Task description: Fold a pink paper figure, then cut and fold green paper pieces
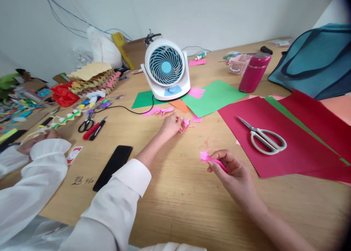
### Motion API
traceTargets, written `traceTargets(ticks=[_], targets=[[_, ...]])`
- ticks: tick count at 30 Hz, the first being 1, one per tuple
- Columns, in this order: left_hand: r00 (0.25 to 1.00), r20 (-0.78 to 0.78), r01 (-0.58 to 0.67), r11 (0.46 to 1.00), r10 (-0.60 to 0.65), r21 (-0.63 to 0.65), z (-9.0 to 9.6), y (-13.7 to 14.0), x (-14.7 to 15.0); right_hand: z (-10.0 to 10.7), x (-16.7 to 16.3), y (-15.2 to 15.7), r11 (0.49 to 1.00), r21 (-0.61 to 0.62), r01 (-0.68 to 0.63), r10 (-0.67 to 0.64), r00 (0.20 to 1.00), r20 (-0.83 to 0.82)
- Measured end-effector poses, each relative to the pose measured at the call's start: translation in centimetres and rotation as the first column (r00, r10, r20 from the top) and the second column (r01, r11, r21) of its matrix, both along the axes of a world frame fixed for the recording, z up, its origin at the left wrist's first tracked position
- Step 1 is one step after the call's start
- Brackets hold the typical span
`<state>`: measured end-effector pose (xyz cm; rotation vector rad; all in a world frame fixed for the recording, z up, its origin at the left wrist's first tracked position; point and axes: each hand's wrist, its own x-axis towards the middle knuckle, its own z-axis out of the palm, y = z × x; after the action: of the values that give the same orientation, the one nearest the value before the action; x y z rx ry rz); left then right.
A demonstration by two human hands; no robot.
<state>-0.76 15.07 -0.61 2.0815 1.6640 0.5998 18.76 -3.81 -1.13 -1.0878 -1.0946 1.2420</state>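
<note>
My right hand (233, 168) pinches a small folded pink paper strip (205, 156) between thumb and fingertips; its far end is frayed into little cut points. Farther forward, my left hand (171, 125) has its fingers closed at a crumpled, cut pink paper piece (187, 123) just above the tabletop. Behind that hand lie more pink paper cuttings (163, 112). A flat pink scrap (197, 118) rests to its right. White-handled scissors (267, 139) lie on dark red paper (274, 167) to the right of my right hand.
A white fan (166, 68) stands at the back beside green sheets (216, 99). A magenta bottle (254, 72) and a blue bag (315, 60) are at the right. Left are a black phone (113, 168), a cutter knife (97, 129), black scissors (86, 125) and a co-worker's sleeve (46, 178).
</note>
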Motion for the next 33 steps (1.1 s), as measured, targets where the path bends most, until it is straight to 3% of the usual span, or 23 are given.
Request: traceTargets(ticks=[3, 5, 8, 11, 13, 16, 19, 26, 30, 33], targets=[[0.99, -0.022, 0.139, 0.99, -0.138, 0.011, 1.0, -0.4, -1.2, -0.1, 0.0, 0.2, 1.0, -0.002, 0.004, -0.004, 1.0, 0.003], [0.955, -0.103, 0.286, 0.956, -0.279, 0.063, 1.7, -0.1, -1.6, -0.1, 0.0, 0.3, 1.0, -0.001, 0.015, -0.015, 1.0, 0.013], [0.8, -0.32, 0.556, 0.827, -0.508, 0.076, 2.5, 1.1, -1.5, 0.0, 0.1, 0.5, 1.0, -0.018, 0.026, -0.025, 0.999, 0.034], [0.656, -0.429, 0.69, 0.724, -0.621, 0.008, 2.9, 2.6, -1.0, -0.1, 0.4, 0.7, 0.999, -0.044, 0.031, -0.029, 0.999, 0.042], [0.62, -0.44, 0.719, 0.695, -0.649, -0.011, 3.0, 3.0, -1.0, -0.2, 0.6, 0.8, 0.998, -0.051, 0.034, -0.032, 0.998, 0.051], [0.654, -0.387, 0.708, 0.707, -0.651, 0.007, 3.0, 2.4, -1.3, -0.3, 0.9, 1.1, 0.997, -0.043, 0.06, -0.057, 0.996, 0.064], [0.719, -0.317, 0.665, 0.744, -0.618, 0.057, 3.2, 0.1, -1.5, -0.4, 1.3, 1.5, 0.996, -0.022, 0.088, -0.086, 0.993, 0.081], [0.734, -0.212, 0.676, 0.726, -0.645, 0.127, 4.3, -6.2, -0.3, -0.5, 1.8, 1.7, 0.996, -0.022, 0.089, -0.081, 0.967, 0.242], [0.717, -0.229, 0.693, 0.709, -0.658, 0.131, 4.7, -7.9, 0.2, -0.2, 1.8, 1.5, 0.997, 0.014, 0.07, -0.071, 0.939, 0.336], [0.733, -0.183, 0.678, 0.724, -0.655, 0.127, 4.8, -8.6, 0.3, 0.0, 1.8, 1.4, 0.998, 0.047, 0.051, -0.065, 0.915, 0.398]])
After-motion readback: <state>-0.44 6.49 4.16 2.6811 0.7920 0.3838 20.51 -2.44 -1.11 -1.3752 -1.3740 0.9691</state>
